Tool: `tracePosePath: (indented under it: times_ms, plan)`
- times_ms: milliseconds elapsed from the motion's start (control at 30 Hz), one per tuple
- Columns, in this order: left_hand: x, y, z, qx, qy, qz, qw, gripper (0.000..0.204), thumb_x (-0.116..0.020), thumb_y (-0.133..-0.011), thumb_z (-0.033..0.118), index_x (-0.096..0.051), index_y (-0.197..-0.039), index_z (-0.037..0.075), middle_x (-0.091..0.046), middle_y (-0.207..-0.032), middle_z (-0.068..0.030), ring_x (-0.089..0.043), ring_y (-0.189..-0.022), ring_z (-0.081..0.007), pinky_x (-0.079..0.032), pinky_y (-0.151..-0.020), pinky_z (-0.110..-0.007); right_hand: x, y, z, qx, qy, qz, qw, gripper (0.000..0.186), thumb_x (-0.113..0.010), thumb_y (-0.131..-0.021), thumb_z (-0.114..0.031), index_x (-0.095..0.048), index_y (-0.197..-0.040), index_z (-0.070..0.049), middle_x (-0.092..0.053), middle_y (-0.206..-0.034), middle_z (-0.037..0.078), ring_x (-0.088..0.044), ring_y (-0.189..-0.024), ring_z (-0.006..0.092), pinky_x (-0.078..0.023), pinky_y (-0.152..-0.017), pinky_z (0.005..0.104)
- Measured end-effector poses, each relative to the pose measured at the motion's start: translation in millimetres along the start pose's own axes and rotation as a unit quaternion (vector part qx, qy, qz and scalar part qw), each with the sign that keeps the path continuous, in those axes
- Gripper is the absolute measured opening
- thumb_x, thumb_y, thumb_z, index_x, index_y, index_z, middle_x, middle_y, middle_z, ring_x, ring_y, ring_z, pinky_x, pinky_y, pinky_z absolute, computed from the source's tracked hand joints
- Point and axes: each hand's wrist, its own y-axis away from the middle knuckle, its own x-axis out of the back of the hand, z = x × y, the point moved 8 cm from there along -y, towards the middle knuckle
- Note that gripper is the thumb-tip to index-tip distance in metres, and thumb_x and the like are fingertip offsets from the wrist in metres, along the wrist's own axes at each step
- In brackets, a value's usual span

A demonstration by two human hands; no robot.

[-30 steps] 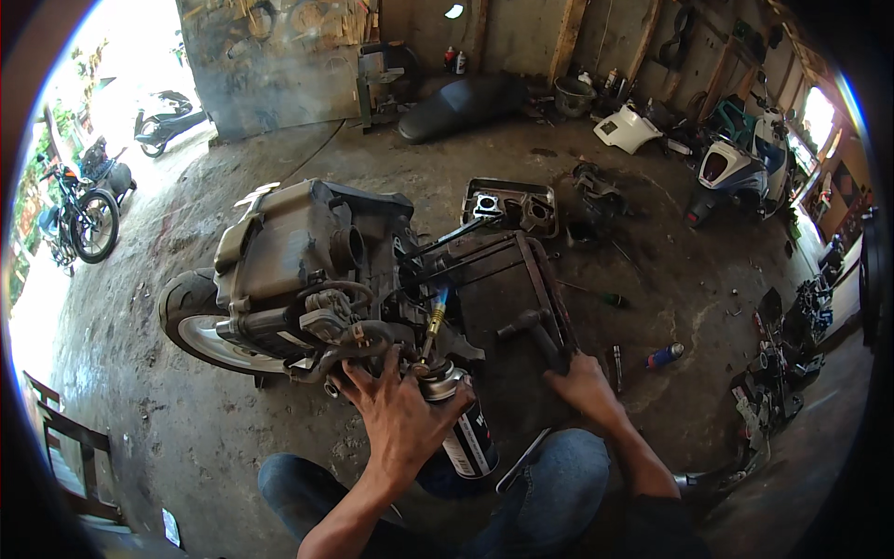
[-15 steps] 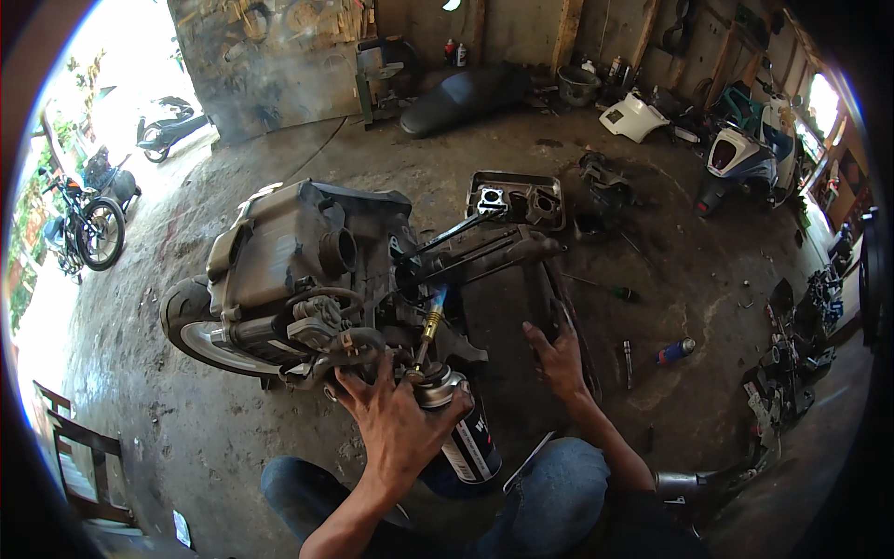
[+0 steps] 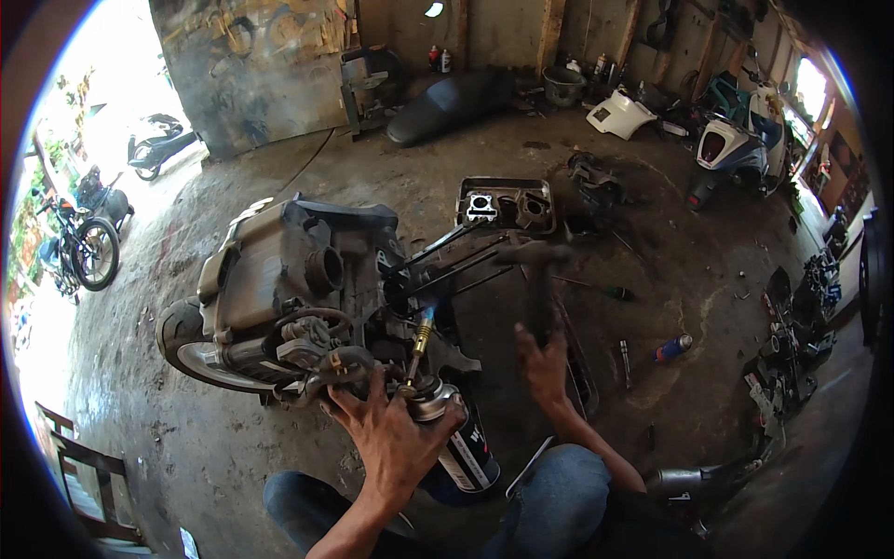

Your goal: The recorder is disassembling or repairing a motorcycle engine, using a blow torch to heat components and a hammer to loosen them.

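My left hand (image 3: 391, 436) is closed around the neck of a gas torch, made up of a black and white canister (image 3: 472, 456) and a brass nozzle (image 3: 423, 337). A blue flame leaves the nozzle toward the engine (image 3: 321, 270), a dirty scooter engine block with long studs (image 3: 466, 265) sticking out to the right. In my right hand (image 3: 545, 368) is a dark hammer (image 3: 537, 293), gripped by its handle. The hammer's head, slightly blurred, is out near the studs' far ends. Whether it touches them I cannot tell.
A metal tray (image 3: 461, 191) with engine parts lies beyond the studs. A screwdriver (image 3: 615, 292), a socket tool (image 3: 626, 363) and a blue can (image 3: 674, 347) lie on the floor at right. The engine's wheel (image 3: 179, 335) is at left. A scooter (image 3: 740, 140) stands far right.
The hammer has moved a little to the right relative to the studs, with my right hand. My left hand keeps the torch in about the same place. The whole view has shifted slightly.
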Motion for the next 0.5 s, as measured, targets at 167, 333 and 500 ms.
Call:
tracePosePath:
  times_ms: [167,333,500]
  plan:
    - [5.0,-2.0,-4.2,0.008,-0.01,0.014,1.0,0.059,-0.071,-0.078,0.056,-0.073,-0.116,0.012,-0.045,-0.145,-0.03,-0.006,-0.14,-0.0635,0.004,-0.114,-0.07,-16.3,0.0,4.6,0.141,0.146,-0.091,0.975,0.059,-0.073,-0.091,-0.021,-0.048,-0.138,0.003,-0.06,-0.074,0.0,-0.042,-0.047,0.0027,-0.036,-0.039,0.0251]
    - [-1.5,-2.7,-0.5,0.0,-0.014,-0.003,1.0,0.063,-0.071,-0.076,0.064,-0.075,-0.115,0.014,-0.042,-0.149,-0.0266,-0.002,-0.139,-0.0671,0.003,-0.11,-0.077,-12.8,9.1,2.6,-0.022,-0.043,-0.033,0.998,0.064,-0.074,-0.091,-0.021,-0.045,-0.142,0.005,-0.063,-0.075,0.002,-0.045,-0.05,0.0042,-0.04,-0.042,0.0278]
    - [6.0,-0.1,1.2,0.002,-0.012,0.028,1.0,0.058,-0.072,-0.076,0.056,-0.074,-0.114,0.011,-0.048,-0.143,-0.0276,-0.013,-0.138,-0.0619,0.001,-0.115,-0.069,-33.4,6.5,25.7,0.055,0.099,-0.112,0.987,0.058,-0.072,-0.092,-0.021,-0.046,-0.138,0.003,-0.058,-0.07,-0.001,-0.046,-0.049,0.0047,-0.037,-0.039,0.0251]
